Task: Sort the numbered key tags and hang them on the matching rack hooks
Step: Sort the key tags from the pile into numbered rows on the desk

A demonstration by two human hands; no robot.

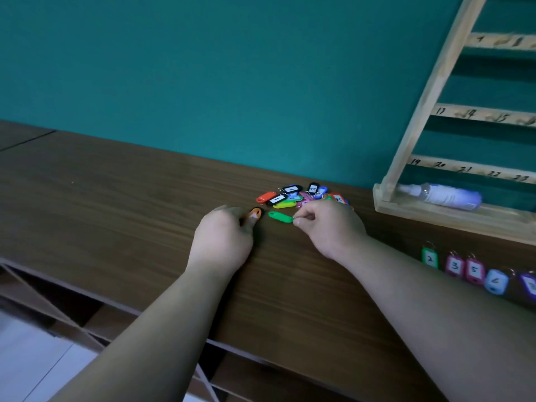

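Sorting is partway done, by my reading, and hanging has not begun where you can see it. A row of tags (464, 269) lies face up along the near right of the bench (116, 198), reading 2, 3, 5 and 6, with one more cut off by the frame edge. The pile of key tags (301, 195) waits unsorted near the wall, several of them face down. The rack (429, 91) leans on the right, and none of the hooks in view carries a tag; much of it is out of frame.

Your right hand (327, 224) has its fingers (300, 220) curled in, pinching the ring end of the green tag (280, 217), which lies flat just in front of the pile. Your left hand (223, 236) is closed too, its thumb down on the orange tag (255, 213) just left of the green one; it appears to pinch it, though the other fingers are hidden.

A dark wood-grain bench top runs against a teal wall (203, 68). A pale bottle (443, 195) lies on its side on the rack's base. Open compartments (72, 309) show under the bench's front edge, with pale floor (34, 358) beyond.
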